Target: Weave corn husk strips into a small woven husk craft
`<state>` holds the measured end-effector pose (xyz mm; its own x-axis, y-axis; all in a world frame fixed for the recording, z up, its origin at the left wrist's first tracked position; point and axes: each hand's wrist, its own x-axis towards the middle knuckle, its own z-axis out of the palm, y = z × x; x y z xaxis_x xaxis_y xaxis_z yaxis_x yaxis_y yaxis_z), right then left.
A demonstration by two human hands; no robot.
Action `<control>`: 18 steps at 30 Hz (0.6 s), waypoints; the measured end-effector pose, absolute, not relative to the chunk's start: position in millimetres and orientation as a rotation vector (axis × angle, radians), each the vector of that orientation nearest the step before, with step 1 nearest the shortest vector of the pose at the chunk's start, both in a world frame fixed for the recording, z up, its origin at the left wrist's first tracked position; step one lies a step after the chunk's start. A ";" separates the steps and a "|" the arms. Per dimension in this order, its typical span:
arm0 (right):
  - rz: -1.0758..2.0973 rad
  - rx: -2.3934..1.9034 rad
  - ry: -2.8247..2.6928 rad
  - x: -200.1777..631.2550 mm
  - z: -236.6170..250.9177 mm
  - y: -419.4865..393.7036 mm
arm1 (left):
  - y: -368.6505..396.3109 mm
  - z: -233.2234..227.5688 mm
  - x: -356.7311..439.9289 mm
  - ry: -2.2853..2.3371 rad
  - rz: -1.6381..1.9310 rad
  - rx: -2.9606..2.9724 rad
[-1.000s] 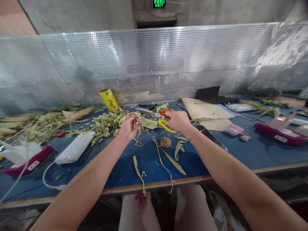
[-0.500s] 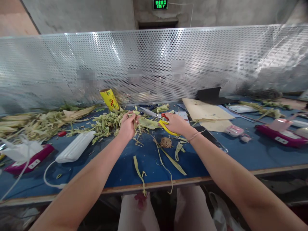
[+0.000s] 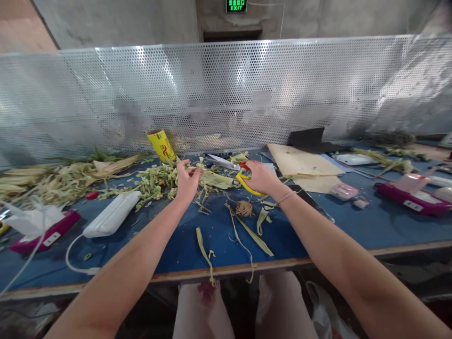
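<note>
Three smeared grey patches (image 3: 197, 109) on the perforated metal screen (image 3: 318, 84) are blurred past reading. The right hand (image 3: 259, 178) covers the handles of the yellow scissors (image 3: 243, 181), so its grip cannot be made out. The worktop (image 3: 353, 230) runs off both side edges, and both forearms leave the bottom edge of the frame.

You have a pair of scissors with steel blades and red-and-yellow plastic handles (image 3: 237, 170) over the far middle of the blue table, lying almost level, blades parted and pointing left. The pale green strip of corn husk (image 3: 199, 167) lies just left of the blade tips, limp and thin, above a pile of chopped green husk scraps.
</note>
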<state>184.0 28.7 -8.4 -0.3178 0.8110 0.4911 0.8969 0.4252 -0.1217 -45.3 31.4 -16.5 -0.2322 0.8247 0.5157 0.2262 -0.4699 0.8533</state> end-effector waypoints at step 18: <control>-0.386 -1.387 -2.188 178.9 7.8 11.1 | 38.2 -21.7 -48.4 1.245 1.821 1.415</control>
